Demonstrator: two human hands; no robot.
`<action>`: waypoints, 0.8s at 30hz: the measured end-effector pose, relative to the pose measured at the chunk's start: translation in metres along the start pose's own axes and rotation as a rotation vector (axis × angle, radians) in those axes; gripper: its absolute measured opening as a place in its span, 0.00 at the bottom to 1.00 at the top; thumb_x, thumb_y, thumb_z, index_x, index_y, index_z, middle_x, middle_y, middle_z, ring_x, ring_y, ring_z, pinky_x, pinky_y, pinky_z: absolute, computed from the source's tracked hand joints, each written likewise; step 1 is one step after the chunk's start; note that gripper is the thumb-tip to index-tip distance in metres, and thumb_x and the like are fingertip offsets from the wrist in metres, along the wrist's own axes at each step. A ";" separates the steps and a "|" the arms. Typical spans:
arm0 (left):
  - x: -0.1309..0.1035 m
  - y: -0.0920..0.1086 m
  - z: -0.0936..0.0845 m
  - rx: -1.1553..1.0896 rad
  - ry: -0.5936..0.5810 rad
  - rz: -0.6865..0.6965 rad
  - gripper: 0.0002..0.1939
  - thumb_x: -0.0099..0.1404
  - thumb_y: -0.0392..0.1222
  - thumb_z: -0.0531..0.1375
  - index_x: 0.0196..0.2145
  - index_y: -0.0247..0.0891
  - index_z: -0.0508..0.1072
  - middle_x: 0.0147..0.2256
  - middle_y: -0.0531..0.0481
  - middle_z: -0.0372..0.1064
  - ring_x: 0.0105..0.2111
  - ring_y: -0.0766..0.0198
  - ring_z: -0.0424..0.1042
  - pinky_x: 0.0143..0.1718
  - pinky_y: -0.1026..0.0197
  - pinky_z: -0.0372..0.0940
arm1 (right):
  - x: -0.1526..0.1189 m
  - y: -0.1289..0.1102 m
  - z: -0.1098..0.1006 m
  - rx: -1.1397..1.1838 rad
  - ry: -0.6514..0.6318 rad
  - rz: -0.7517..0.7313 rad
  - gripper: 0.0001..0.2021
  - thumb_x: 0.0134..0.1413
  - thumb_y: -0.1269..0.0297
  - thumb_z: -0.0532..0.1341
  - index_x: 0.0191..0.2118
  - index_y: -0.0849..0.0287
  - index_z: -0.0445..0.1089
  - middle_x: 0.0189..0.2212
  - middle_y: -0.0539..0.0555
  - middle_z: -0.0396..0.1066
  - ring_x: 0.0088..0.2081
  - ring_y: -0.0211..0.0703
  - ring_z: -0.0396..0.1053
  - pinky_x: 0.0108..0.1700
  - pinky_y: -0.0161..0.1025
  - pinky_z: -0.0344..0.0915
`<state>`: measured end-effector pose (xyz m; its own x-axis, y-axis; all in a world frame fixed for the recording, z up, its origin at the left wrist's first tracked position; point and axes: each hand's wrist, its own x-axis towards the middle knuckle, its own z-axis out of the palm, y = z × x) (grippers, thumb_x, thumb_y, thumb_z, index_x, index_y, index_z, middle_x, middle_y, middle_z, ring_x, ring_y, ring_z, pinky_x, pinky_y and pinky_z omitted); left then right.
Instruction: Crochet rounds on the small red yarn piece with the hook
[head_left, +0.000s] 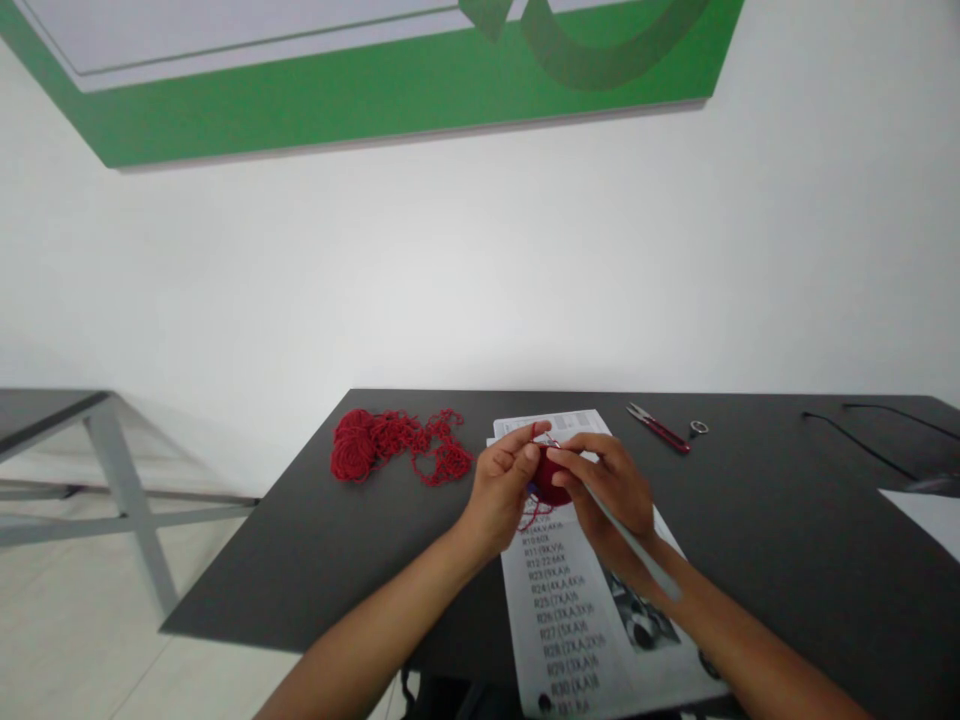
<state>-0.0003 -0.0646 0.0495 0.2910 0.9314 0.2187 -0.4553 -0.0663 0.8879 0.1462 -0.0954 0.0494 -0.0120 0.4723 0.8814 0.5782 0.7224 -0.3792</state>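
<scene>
Both hands are up over the near middle of the bench (750, 560), and they're busy! The left hand (499, 485) has the red piece (553, 480) pinched between thumb and fingers, its index finger stretched out toward the other hand. The right hand (615, 490) grips the hook (634, 545), grey handle slanting back across the wrist side, metal tip right up at the top edge of the work. A spot of blue shows at the piece's left side, and loose red strands dangle just below it.

Underneath, the pattern sheet (559, 610) runs toward the bench's near edge, rows of printed text down it and a dark photo partly behind the right forearm. Over on the left, well apart from the hands, sits the yarn (354, 447), a wound ball with a crinkled tangle trailing right. Out to the right, the red-handled snips (660, 430) lie at a slant, a small ring (698, 428) just beside them. Farther right, the dark arms of some glasses (862, 445), near a white paper (926, 515).
</scene>
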 end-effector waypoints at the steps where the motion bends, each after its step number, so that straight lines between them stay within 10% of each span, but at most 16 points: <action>1: 0.001 0.001 0.001 -0.034 -0.002 -0.013 0.27 0.62 0.55 0.69 0.54 0.35 0.77 0.34 0.46 0.78 0.32 0.64 0.76 0.37 0.61 0.71 | 0.002 -0.001 -0.001 0.053 -0.008 0.049 0.09 0.68 0.60 0.60 0.48 0.47 0.77 0.42 0.54 0.75 0.42 0.46 0.76 0.43 0.44 0.77; 24: 0.006 0.032 -0.011 -0.310 -0.212 -0.088 0.25 0.55 0.45 0.75 0.49 0.34 0.79 0.29 0.50 0.78 0.27 0.70 0.76 0.31 0.70 0.67 | 0.010 -0.006 -0.019 0.606 -0.201 0.390 0.06 0.63 0.54 0.65 0.38 0.48 0.74 0.49 0.50 0.81 0.55 0.48 0.76 0.56 0.46 0.71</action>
<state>-0.0226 -0.0572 0.0748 0.4933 0.8316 0.2550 -0.6441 0.1522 0.7496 0.1580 -0.1046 0.0656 -0.0805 0.7926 0.6044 0.0209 0.6076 -0.7940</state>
